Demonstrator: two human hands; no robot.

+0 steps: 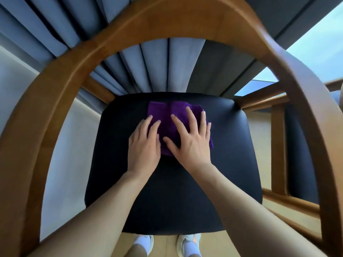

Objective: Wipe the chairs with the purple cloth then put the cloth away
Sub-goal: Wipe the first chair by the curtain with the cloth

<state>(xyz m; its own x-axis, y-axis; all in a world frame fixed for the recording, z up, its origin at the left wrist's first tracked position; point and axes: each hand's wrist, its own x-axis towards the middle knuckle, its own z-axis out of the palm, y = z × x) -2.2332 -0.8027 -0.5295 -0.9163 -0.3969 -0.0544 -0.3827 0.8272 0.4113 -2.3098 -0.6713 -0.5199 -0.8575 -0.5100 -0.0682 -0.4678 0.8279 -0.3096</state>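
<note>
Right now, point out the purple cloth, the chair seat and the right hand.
purple cloth [163,109]: head view, bare fabric near its far edge.
chair seat [167,210]: head view, bare black cushion toward the near edge.
right hand [191,143]: head view, back of the hand.

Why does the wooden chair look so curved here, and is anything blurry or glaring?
Head view: the wide-angle lens exaggerates the curve of the chair frame; its right side is blurred, while the left hand, right hand and purple cloth look fairly sharp; soft daylight comes from the window at upper right, without harsh glare.
</note>
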